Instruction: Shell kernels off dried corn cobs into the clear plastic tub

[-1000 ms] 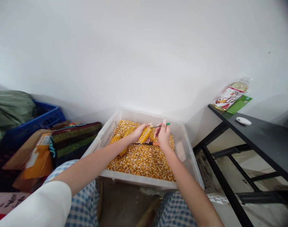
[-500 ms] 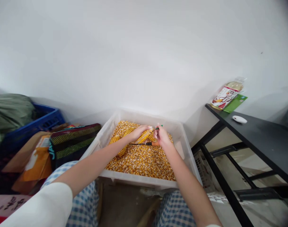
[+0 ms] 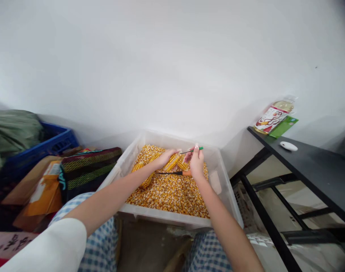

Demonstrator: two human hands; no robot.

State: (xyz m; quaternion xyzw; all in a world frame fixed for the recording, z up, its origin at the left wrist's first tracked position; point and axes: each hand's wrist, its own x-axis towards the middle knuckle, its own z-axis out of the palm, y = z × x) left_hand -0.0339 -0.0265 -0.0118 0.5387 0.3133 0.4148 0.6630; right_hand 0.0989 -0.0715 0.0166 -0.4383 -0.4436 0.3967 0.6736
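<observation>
A translucent plastic bin [image 3: 220,189] on my lap holds loose corn kernels [image 3: 169,192] and several cobs. My left hand [image 3: 164,158] grips one yellow corn cob [image 3: 173,161] over the kernels. My right hand [image 3: 196,162] holds a thin tool with a green handle [image 3: 195,149], its metal tip resting against the cob's top end. A second tool with an orange handle [image 3: 175,173] lies on the kernels just below both hands. More cobs [image 3: 138,166] lie at the bin's left side.
To the left are a dark mesh bag [image 3: 88,168], cardboard boxes [image 3: 43,189] and a blue crate [image 3: 44,145]. A black table [image 3: 314,166] on the right carries a bottle [image 3: 273,115], a green packet [image 3: 284,125] and a white object [image 3: 287,146]. A white wall lies ahead.
My right hand dipped with the green tool toward the cob, then lifted back so the handle points right again. The left hand kept holding the cob.
</observation>
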